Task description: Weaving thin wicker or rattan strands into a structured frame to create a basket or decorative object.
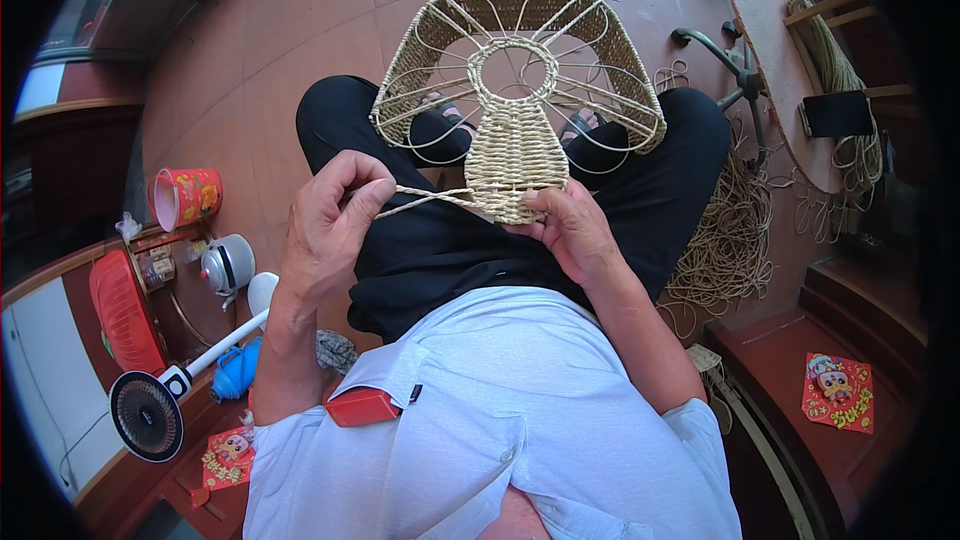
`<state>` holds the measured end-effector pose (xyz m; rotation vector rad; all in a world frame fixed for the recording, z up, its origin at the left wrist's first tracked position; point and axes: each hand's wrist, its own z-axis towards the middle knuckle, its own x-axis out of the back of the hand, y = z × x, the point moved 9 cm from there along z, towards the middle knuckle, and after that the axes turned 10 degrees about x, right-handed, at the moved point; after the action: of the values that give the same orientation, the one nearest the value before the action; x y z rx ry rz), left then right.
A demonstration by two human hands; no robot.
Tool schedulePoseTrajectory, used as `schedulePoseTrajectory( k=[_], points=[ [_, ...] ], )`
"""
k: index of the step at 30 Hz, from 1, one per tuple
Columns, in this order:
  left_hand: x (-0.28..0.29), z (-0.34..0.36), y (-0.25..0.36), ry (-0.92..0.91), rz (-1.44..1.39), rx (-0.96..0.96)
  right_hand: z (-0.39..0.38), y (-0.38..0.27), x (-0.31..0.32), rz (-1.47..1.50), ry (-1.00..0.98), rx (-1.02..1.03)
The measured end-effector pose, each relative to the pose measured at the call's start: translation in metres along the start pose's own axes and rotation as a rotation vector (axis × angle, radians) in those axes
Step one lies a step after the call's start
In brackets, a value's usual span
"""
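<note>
A wire frame with a woven straw rim (610, 40) rests over my crossed legs, with wire spokes running to a woven centre ring. From the ring a woven straw panel (510, 150) extends toward me, wide near its lower end. My right hand (568, 225) grips that lower end, thumb on top of the weave. My left hand (342, 205), left of the panel, is closed on twisted straw cord (425, 198), whose strands run across into the panel’s lower rows.
A heap of straw cord (720, 240) lies right of my leg, near a chair base (745, 80) and an oval board (765, 90) with hanging cord. At left are a red bucket (185, 195), a kettle (225, 265), a red plastic item (120, 310) and a fan (145, 415).
</note>
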<state>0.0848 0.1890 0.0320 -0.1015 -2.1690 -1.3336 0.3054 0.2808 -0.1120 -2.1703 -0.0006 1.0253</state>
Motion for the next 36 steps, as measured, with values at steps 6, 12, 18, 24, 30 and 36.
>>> schedulePoseTrajectory(
  k=[6, 12, 18, 24, 30, 36],
  points=[
    [-0.001, 0.005, -0.005, 0.031, -0.011, 0.014, 0.001, 0.000, -0.001, 0.000, -0.021, -0.001],
    [0.000, 0.011, -0.011, 0.076, 0.071, 0.060, 0.003, 0.001, 0.001, -0.055, 0.010, -0.005],
    [-0.004, 0.008, 0.018, 0.273, 0.534, -0.276, 0.003, -0.003, -0.006, -0.057, 0.032, 0.042],
    [-0.014, 0.011, 0.021, 0.201, 0.500, -0.256, 0.005, -0.002, -0.008, -0.155, 0.102, 0.074],
    [-0.056, 0.014, 0.024, -0.030, 0.333, -0.298, 0.008, 0.003, -0.004, -0.165, 0.154, 0.089],
    [-0.094, 0.009, 0.028, 0.000, 0.370, -0.486, 0.009, 0.003, -0.002, -0.165, 0.129, 0.112]
  ],
)
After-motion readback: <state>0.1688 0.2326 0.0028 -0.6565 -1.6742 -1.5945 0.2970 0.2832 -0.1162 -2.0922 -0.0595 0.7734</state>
